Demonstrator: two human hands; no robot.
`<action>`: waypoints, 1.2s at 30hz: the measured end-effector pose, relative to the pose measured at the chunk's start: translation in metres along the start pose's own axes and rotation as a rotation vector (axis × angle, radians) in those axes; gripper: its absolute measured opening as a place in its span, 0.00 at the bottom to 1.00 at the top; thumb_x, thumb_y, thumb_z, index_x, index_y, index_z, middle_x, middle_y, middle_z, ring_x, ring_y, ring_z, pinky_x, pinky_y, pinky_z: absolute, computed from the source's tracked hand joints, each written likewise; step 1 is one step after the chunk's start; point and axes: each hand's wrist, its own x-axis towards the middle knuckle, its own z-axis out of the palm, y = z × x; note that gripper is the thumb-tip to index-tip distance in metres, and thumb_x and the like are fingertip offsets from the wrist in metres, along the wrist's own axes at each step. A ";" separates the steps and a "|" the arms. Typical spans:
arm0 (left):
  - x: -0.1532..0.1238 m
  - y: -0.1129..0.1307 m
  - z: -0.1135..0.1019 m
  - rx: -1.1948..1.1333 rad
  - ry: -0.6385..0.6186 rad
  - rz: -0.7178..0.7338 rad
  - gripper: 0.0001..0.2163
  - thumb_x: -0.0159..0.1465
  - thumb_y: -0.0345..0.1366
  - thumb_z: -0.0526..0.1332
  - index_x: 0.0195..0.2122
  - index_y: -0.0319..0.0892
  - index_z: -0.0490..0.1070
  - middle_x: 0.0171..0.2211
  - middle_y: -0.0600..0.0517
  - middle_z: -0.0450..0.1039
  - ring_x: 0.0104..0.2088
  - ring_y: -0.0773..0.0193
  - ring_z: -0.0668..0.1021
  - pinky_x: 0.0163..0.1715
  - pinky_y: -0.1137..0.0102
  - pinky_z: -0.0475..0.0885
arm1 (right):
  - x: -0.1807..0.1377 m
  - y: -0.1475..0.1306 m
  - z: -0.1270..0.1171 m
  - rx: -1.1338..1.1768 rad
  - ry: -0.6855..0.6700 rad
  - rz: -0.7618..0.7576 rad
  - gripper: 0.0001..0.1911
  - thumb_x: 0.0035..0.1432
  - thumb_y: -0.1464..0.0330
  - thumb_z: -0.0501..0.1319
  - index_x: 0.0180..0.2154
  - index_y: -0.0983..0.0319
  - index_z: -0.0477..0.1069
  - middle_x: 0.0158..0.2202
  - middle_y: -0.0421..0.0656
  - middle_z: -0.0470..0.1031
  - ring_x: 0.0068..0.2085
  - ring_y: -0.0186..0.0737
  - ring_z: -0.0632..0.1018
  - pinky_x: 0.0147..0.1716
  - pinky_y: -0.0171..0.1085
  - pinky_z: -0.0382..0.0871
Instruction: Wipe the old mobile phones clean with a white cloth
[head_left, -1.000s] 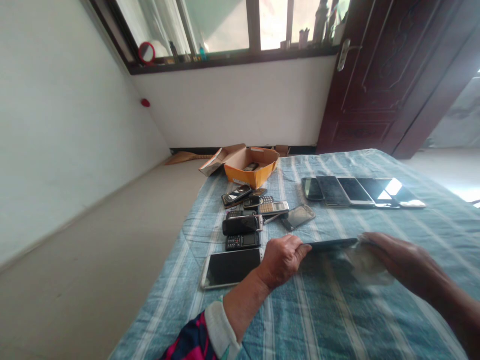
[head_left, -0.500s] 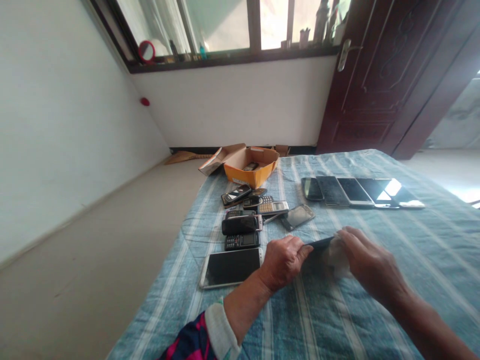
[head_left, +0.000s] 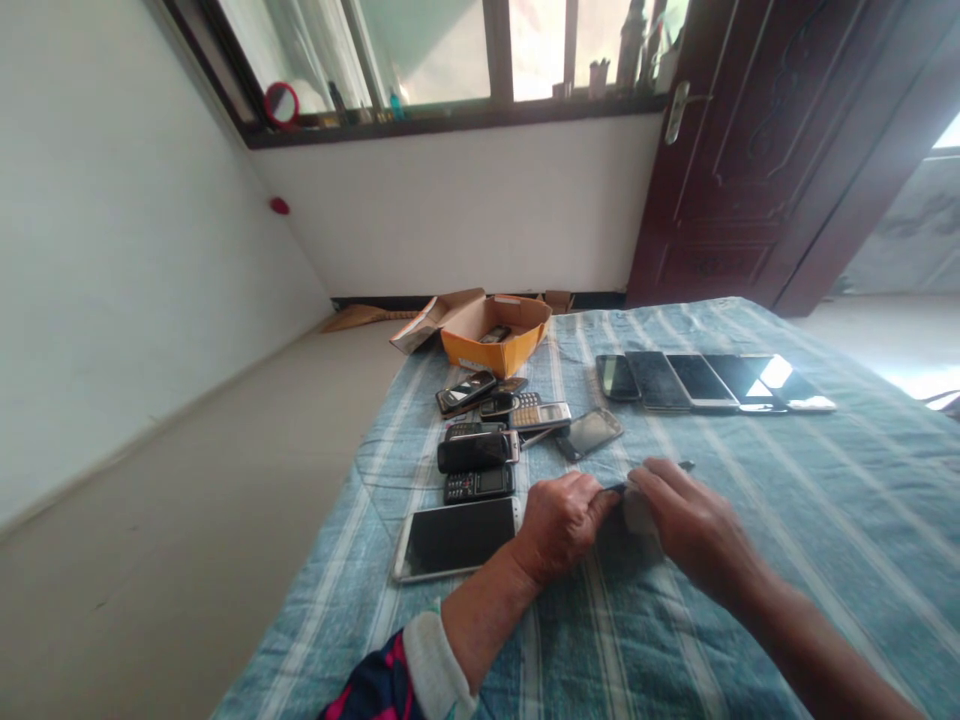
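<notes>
My left hand [head_left: 559, 525] is closed on one end of a thin dark phone [head_left: 615, 488], tilted edge-on towards me. Closed around a crumpled white tissue [head_left: 640, 514], my right hand [head_left: 694, 520] presses it against that phone and covers most of it. The phone's far tip pokes out beyond the right fingers. Just left of my left hand lies a large white phone [head_left: 457, 538] with a black screen. Beyond it are a black keypad phone [head_left: 480, 485], a dark phone [head_left: 472, 452] and a silver keypad phone [head_left: 541, 416].
A grey phone [head_left: 591, 434] lies beyond my hands. Several phones form a row, including a white-framed one [head_left: 701, 382], on the striped blue cloth [head_left: 750, 560]. An open orange box [head_left: 499, 355] with a phone inside stands at the far edge. Behind are a wall and a door [head_left: 735, 180].
My right hand has slid left along the phone with the tissue, closer to my left hand. The phone's far tip now shows past the fingers. The view has shifted slightly.
</notes>
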 end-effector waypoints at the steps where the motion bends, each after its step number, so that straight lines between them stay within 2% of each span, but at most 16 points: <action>1: 0.000 0.000 0.000 -0.003 0.002 0.002 0.17 0.68 0.41 0.50 0.25 0.41 0.69 0.22 0.53 0.69 0.23 0.67 0.72 0.23 0.74 0.65 | 0.000 0.003 -0.001 0.016 0.004 0.012 0.13 0.63 0.74 0.46 0.40 0.63 0.69 0.35 0.46 0.71 0.30 0.35 0.72 0.28 0.32 0.63; 9: 0.000 0.001 0.001 -0.025 0.045 0.005 0.18 0.68 0.42 0.49 0.24 0.41 0.69 0.21 0.52 0.67 0.22 0.67 0.71 0.23 0.73 0.65 | -0.002 0.021 -0.007 0.014 0.018 0.120 0.14 0.62 0.74 0.46 0.35 0.63 0.69 0.34 0.45 0.70 0.29 0.34 0.72 0.26 0.32 0.62; 17: -0.001 0.002 -0.002 -0.011 0.007 0.005 0.19 0.68 0.42 0.47 0.24 0.41 0.67 0.21 0.52 0.67 0.23 0.66 0.71 0.23 0.73 0.64 | 0.002 -0.012 0.003 -0.007 -0.015 0.038 0.14 0.60 0.77 0.46 0.28 0.61 0.66 0.27 0.42 0.65 0.26 0.34 0.65 0.26 0.33 0.56; 21: -0.002 -0.001 0.000 -0.041 -0.017 -0.006 0.18 0.68 0.42 0.48 0.26 0.40 0.67 0.23 0.52 0.68 0.24 0.66 0.73 0.24 0.73 0.65 | 0.003 -0.015 0.003 0.005 -0.061 0.015 0.11 0.61 0.76 0.47 0.33 0.61 0.66 0.30 0.42 0.66 0.27 0.35 0.66 0.28 0.33 0.56; 28: -0.003 -0.001 0.003 -0.059 -0.023 -0.024 0.15 0.67 0.41 0.51 0.28 0.40 0.70 0.24 0.52 0.70 0.25 0.65 0.74 0.26 0.73 0.67 | 0.001 -0.002 -0.003 -0.036 -0.090 -0.006 0.12 0.61 0.75 0.48 0.40 0.61 0.68 0.34 0.43 0.69 0.27 0.34 0.69 0.27 0.32 0.58; 36: -0.002 0.002 0.001 -0.066 -0.022 -0.016 0.14 0.66 0.41 0.53 0.29 0.38 0.72 0.24 0.51 0.72 0.26 0.63 0.75 0.27 0.72 0.68 | -0.003 0.015 -0.008 -0.057 -0.137 0.034 0.15 0.62 0.75 0.45 0.39 0.62 0.70 0.37 0.45 0.71 0.29 0.35 0.72 0.28 0.33 0.61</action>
